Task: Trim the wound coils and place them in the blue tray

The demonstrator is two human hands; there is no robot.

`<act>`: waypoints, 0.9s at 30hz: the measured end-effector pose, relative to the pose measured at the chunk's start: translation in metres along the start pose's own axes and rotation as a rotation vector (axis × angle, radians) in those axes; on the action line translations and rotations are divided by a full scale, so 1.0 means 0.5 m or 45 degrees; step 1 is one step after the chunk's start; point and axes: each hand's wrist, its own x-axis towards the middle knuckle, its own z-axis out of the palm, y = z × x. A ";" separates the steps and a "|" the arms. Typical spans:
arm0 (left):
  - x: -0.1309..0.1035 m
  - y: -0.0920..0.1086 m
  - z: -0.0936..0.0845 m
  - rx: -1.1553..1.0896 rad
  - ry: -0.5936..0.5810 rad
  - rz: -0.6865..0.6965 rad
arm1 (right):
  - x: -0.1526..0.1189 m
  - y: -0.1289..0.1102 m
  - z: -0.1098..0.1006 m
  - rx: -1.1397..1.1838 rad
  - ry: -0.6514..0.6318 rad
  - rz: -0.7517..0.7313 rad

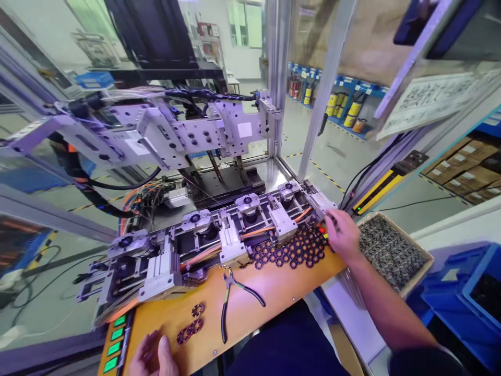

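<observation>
My left hand [154, 356] is at the bottom left over the orange work surface, fingers loosely curled and apart, holding nothing visible. Beside it lie a few dark ring parts [190, 331]. At the right end of the machine, my right hand [342, 233] has bent fingers near a red-lit button [322, 230]; whether it holds anything is hidden. Many small ring parts [289, 253] are spread to the left of that hand. Cutting pliers [230, 282] lie with handles spread on the orange surface. Behind them runs a row of metal clamping fixtures [233, 243].
A box of small dark parts [391, 250] stands beyond my right forearm, near blue bins [454, 297]. Green-lit buttons [114, 349] line the left edge. Metal plates with cables [195, 133] hang above the fixtures, and an upright frame post [326, 89] rises behind.
</observation>
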 end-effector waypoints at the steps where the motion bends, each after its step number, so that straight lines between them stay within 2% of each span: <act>1: 0.000 -0.001 0.001 -0.001 0.000 0.008 | -0.046 0.019 -0.008 0.000 0.055 0.117; 3: 0.000 -0.002 0.003 0.005 -0.004 0.034 | -0.123 0.062 -0.012 0.007 0.093 0.361; 6: 0.001 -0.007 0.005 0.023 -0.027 0.089 | -0.196 0.117 0.002 0.072 -0.047 0.682; 9: 0.001 -0.015 0.005 0.048 -0.034 0.150 | -0.222 0.149 0.017 0.104 -0.234 0.931; 12: -0.001 -0.020 0.005 0.065 -0.025 0.191 | -0.220 0.167 0.020 0.081 -0.356 1.099; 16: -0.005 -0.025 0.005 0.049 -0.004 0.208 | -0.198 0.186 0.015 0.046 -0.457 1.170; 20: -0.007 -0.032 0.004 0.021 0.018 0.209 | -0.169 0.197 0.033 0.043 -0.538 1.098; 27: -0.008 -0.038 0.005 0.007 0.025 0.213 | -0.161 0.195 0.084 -0.001 -0.477 1.013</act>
